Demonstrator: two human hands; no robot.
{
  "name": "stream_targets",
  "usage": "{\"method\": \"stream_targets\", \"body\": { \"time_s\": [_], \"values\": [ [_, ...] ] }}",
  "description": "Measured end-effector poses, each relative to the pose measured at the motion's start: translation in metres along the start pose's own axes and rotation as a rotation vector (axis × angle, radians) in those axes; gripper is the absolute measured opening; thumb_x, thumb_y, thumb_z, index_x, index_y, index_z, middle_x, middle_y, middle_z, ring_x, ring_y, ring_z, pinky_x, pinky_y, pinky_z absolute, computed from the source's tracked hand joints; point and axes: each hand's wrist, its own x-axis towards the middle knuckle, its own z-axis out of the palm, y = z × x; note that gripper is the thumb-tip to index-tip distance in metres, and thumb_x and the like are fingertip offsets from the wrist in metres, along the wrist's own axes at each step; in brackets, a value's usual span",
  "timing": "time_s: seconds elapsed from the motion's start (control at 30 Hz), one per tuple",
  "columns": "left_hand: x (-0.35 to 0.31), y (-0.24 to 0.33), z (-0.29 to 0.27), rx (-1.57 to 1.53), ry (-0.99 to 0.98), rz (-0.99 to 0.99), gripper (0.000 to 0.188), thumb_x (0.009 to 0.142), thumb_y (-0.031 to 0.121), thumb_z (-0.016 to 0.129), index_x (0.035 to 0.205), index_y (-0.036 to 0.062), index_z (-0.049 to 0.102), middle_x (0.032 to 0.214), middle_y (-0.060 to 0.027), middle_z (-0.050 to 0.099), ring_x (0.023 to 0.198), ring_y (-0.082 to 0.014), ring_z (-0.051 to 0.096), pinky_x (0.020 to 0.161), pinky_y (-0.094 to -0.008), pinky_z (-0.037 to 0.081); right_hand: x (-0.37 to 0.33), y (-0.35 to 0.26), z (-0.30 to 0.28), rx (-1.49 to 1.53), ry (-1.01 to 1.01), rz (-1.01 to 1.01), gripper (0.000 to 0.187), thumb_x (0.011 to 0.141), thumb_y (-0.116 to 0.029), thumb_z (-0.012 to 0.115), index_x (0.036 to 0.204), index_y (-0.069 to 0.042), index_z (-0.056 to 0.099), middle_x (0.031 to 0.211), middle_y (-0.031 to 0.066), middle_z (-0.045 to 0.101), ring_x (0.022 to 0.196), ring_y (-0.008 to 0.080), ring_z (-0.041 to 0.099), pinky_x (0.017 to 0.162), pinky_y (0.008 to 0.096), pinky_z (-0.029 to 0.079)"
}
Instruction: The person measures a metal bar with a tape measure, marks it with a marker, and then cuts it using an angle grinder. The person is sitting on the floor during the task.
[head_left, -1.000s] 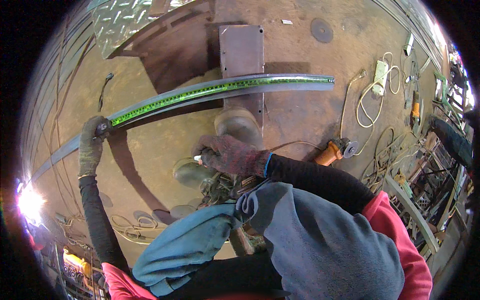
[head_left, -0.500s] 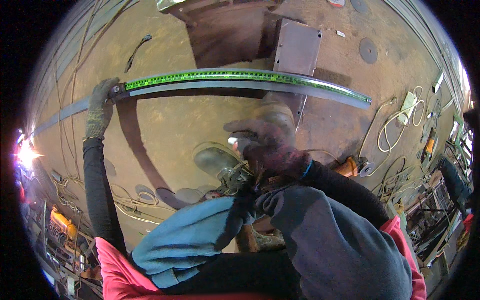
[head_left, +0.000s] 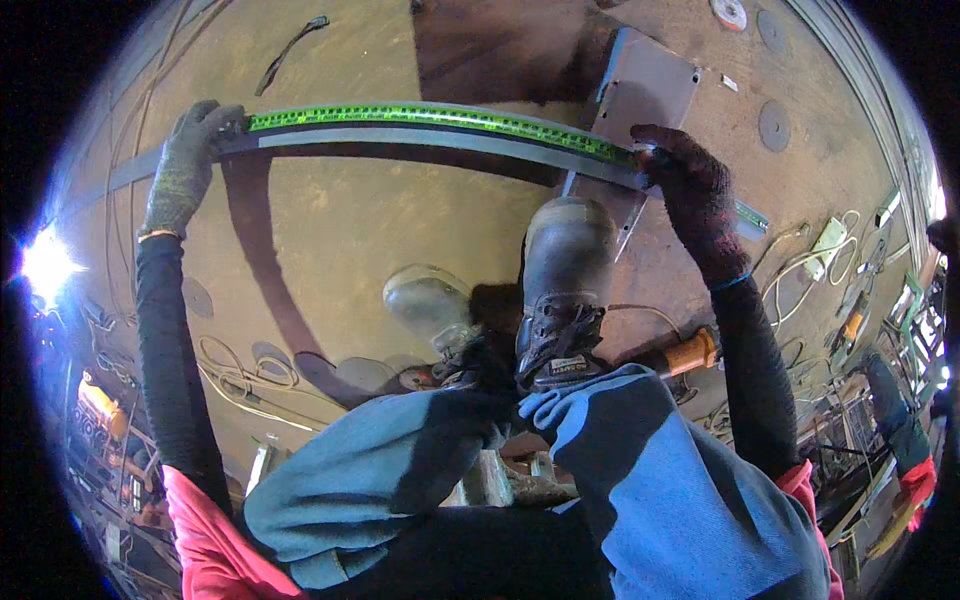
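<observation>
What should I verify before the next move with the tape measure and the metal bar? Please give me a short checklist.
1. Left grip holding the tape measure at its left end: ok.
2. Tape measure laid out along the metal bar: ok.
3. Right grip at the bar, near its right end: ok.
4. Right grip pressing on the tape measure: cannot tell.
5. Tape measure's far tip hooked on the bar: cannot tell.
6. Orange grinder apart from the bar: ok.

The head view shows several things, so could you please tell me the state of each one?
Tape measure: drawn out along the metal bar
Left hand: gloved, closed at the tape measure's left end
Right hand: gloved, fingers bent at the tape measure
Right boot: laced
Orange grinder: lying down, partly hidden; running or not, cannot tell
Bright light: glowing
</observation>
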Motion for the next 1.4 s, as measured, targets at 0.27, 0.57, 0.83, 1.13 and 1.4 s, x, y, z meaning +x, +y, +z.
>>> {"method": "stream_targets", "body": {
  "time_s": [0.27,0.57,0.83,1.13,1.4],
  "values": [
    [0.004,0.015,-0.002,0.028,0.015,-0.013,0.05,0.085,0.002,0.068,0.134,0.0137,0.065,0.144,-0.0191,0.057,0.133,-0.0426,0.054,0.114,-0.0502,0.045,0.018,-0.002,0.006,-0.168,-0.05,-0.314,0.028,0.098,0.0,0.062,0.122,-0.006,0.073,0.12,0.0108,0.075,0.114,0.0225,0.071,0.096,0.0343,0.056],
    [0.005,0.05,0.018,0.343,0.26,0.259,0.041,0.083,0.02,0.074,0.124,0.0259,0.072,0.122,-0.0016,0.07,0.119,-0.0277,0.064,0.101,-0.0498,0.047,0.019,-0.006,0.006,-0.17,-0.049,-0.258,0.025,0.099,-0.005,0.065,0.121,-0.008,0.076,0.115,0.0107,0.076,0.104,0.0219,0.075,0.092,0.036,0.058],
    [0.002,0.045,0.019,0.27,0.299,0.306,0.04,0.084,0.018,0.072,0.121,0.0297,0.074,0.114,0.0024,0.072,0.107,-0.0246,0.066,0.099,-0.048,0.045,0.029,-0.001,0.005,-0.181,-0.064,-0.466,0.022,0.096,-0.01,0.069,0.117,-0.008,0.076,0.116,0.0128,0.076,0.105,0.03,0.074,0.093,0.0389,0.059],
    [-0.002,0.043,0.025,0.361,0.335,0.336,0.04,0.086,0.02,0.072,0.123,0.0322,0.073,0.118,0.005,0.072,0.11,-0.0227,0.066,0.105,-0.0529,0.043,0.035,-0.008,0.003,-0.232,-0.095,-0.45,0.02,0.094,-0.012,0.072,0.113,-0.008,0.076,0.114,0.0134,0.076,0.106,0.0345,0.073,0.094,0.0406,0.059],
    [-0.005,0.044,0.027,0.398,0.315,0.313,0.042,0.087,0.022,0.071,0.128,0.0328,0.071,0.123,0.0048,0.072,0.118,-0.0235,0.064,0.109,-0.0555,0.039,0.037,-0.001,0.003,-0.189,-0.108,-0.501,0.019,0.093,-0.012,0.072,0.112,-0.008,0.076,0.114,0.0152,0.075,0.107,0.0358,0.073,0.094,0.0421,0.059]
  ]
}}
